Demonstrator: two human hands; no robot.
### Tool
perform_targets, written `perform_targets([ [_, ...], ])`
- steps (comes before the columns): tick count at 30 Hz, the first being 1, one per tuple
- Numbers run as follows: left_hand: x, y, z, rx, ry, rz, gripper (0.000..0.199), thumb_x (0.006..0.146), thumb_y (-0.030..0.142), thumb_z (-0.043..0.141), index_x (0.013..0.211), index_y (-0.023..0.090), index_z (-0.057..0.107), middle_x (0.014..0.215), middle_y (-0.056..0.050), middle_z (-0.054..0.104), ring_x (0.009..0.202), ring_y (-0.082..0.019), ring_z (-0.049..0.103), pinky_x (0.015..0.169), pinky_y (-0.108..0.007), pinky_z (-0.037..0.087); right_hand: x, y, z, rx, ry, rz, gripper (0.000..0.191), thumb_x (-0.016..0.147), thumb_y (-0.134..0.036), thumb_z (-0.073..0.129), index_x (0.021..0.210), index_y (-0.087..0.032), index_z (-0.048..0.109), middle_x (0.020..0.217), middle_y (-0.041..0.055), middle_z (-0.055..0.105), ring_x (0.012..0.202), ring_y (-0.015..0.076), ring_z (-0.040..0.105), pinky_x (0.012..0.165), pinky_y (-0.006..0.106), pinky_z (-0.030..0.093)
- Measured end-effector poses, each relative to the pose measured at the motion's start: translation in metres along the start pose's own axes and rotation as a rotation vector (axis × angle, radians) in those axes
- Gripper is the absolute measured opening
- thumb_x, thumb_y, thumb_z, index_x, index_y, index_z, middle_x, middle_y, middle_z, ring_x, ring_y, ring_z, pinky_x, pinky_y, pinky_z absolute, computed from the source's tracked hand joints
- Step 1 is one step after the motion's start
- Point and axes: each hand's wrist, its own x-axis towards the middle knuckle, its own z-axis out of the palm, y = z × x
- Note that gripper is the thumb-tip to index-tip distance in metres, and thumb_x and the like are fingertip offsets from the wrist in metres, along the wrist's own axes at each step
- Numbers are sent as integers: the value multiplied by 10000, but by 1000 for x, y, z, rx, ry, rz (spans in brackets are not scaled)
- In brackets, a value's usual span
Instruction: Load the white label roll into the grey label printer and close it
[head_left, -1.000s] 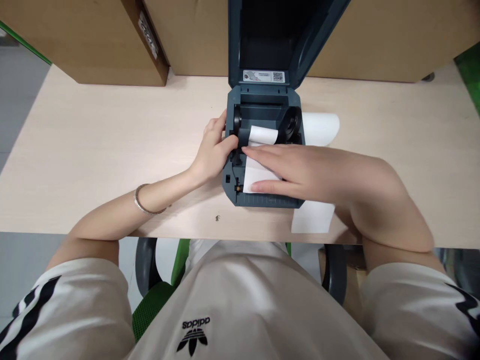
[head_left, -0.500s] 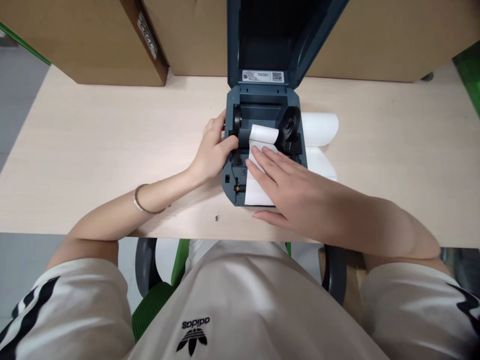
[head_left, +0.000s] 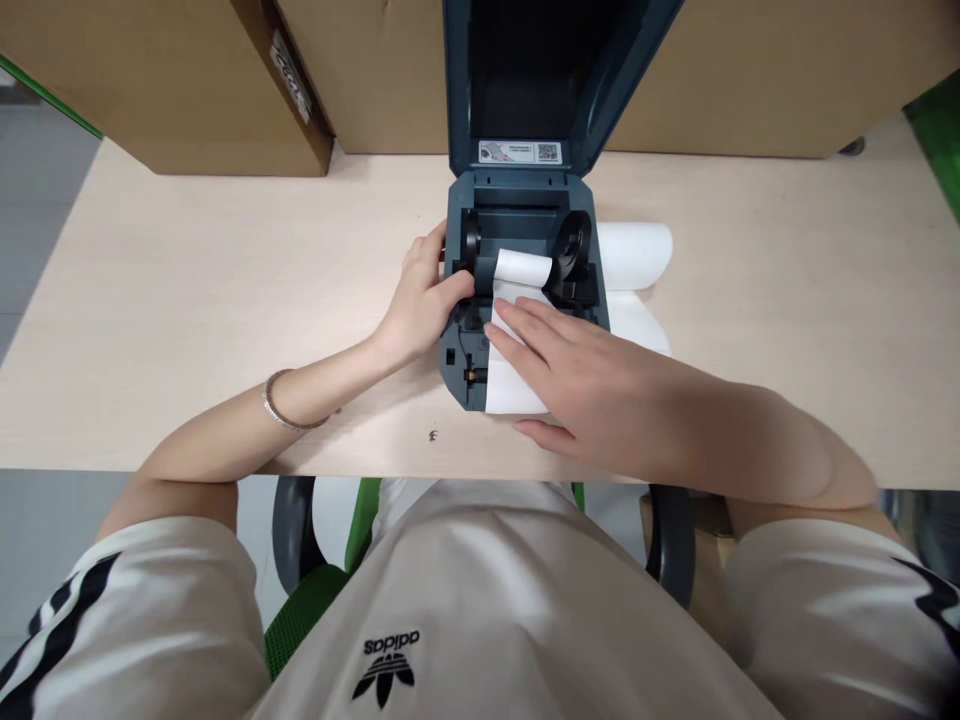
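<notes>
A dark blue-grey label printer point(head_left: 457, 395) stands on the table with its lid point(head_left: 459, 110) raised. Inside, a small roll of white paper point(head_left: 523, 266) lies between two black roll holders, and its strip runs down over the printer's front edge. My left hand point(head_left: 424, 300) grips the printer's left wall, thumb over the rim and fingers on the outer side, partly hidden. Flat on the paper strip point(head_left: 510, 385) rests my right hand point(head_left: 570, 370), its fingers stretched out and its thumb apart, covering the printer's front right part.
A larger roll of white paper point(head_left: 637, 256) lies against the printer's right side, with a loose sheet in front of it. Cardboard boxes point(head_left: 165, 90) stand along the back of the table. A small dark mark point(head_left: 433, 435) is near the front edge.
The whole view has shifted slightly, so the printer appears a little further left. My right thumb sits slightly farther from the paper's left edge; the left hand keeps its hold.
</notes>
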Motion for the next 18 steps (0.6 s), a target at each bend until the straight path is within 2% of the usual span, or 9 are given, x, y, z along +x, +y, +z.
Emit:
perform_targets([
  [3, 0, 2, -1, -11, -3, -7, 805, 864, 239, 729, 1664, 266, 644, 1610, -112, 719, 1655, -424, 548, 1473, -592, 404, -1, -7, 18, -21, 86, 37, 819, 1162, -380, 621, 1833, 65, 470, 1929, 332, 378, 1820, 482, 422, 1481, 681, 445],
  [6, 1, 5, -2, -51, -36, -18, 799, 865, 272, 762, 1655, 282, 639, 1648, -115, 703, 1638, -417, 566, 1432, -583, 476, -3, -9, 24, -23, 117, 24, 826, 1169, -420, 623, 1827, 56, 475, 1935, 327, 369, 1841, 464, 393, 1500, 677, 416],
  [9, 2, 9, -3, -90, -74, -14, 764, 884, 327, 796, 1632, 308, 645, 1659, -104, 702, 1638, -413, 572, 1408, -595, 519, -4, -8, 13, -37, 109, -21, 809, 1201, -435, 611, 1806, 87, 488, 1908, 354, 397, 1826, 472, 419, 1492, 652, 442],
  [14, 3, 13, -4, -101, -82, -13, 737, 877, 337, 811, 1600, 319, 670, 1681, -88, 706, 1648, -408, 574, 1386, -587, 542, -3, -7, -13, -69, -17, -51, 800, 1242, -435, 582, 1812, 115, 469, 1900, 385, 382, 1818, 492, 431, 1471, 629, 481],
  [18, 1, 18, -3, -105, -81, -37, 771, 888, 395, 830, 1628, 280, 647, 1706, -122, 677, 1627, -423, 591, 1332, -590, 584, -5, -10, -5, -63, 7, -27, 802, 1239, -447, 576, 1819, 96, 470, 1903, 382, 380, 1836, 478, 406, 1471, 640, 475],
])
